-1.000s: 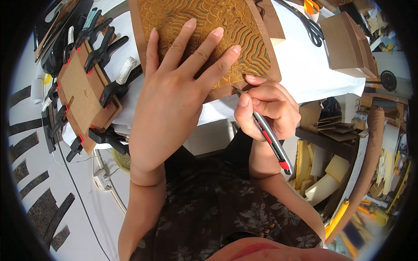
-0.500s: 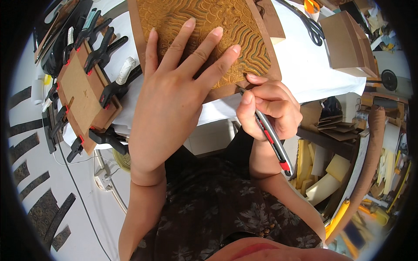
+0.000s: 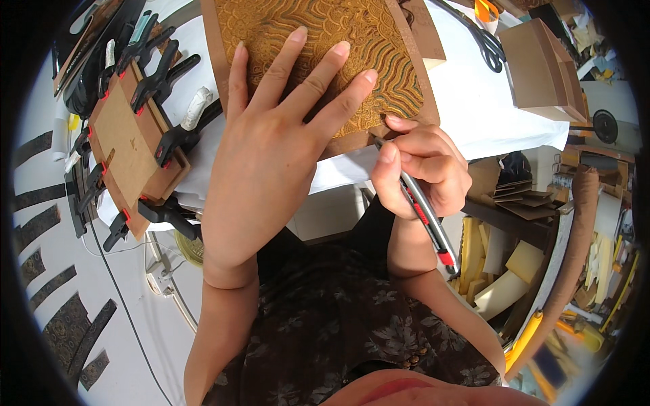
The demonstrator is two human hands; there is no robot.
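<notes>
The gold brocade panel (image 3: 379, 47), patterned with waves and bordered by a plain brown margin (image 3: 349, 144), lies flat on the counter (image 3: 487, 111), which wears a white covering. The left hand (image 3: 274, 139) rests on the panel palm down, its fingers spread and grasping nothing. At the panel's near right corner, the right hand (image 3: 426, 166) has its fingers clenched around a slim silver-and-red utility knife (image 3: 421, 206); the tip points at the brown margin, though whether it touches cannot be told.

Under the panel's right side a flat brown piece (image 3: 426, 40) sticks out. Farther right of the panel are black-handled scissors (image 3: 491, 51) and a brown box (image 3: 542, 71), both on the white covering, in bright light. To the panel's left, a brown board assembly (image 3: 125, 139) is gripped along its edges by black spring clamps (image 3: 159, 81) with red pads.

Beyond the counter, well to the left of the panel, dark patterned strips (image 3: 68, 328) are spread over a pale surface, with a thin cable running past. Well to the panel's right, pale yellow foam pieces (image 3: 518, 267) crowd a storage space beside a long brown roll (image 3: 586, 203).
</notes>
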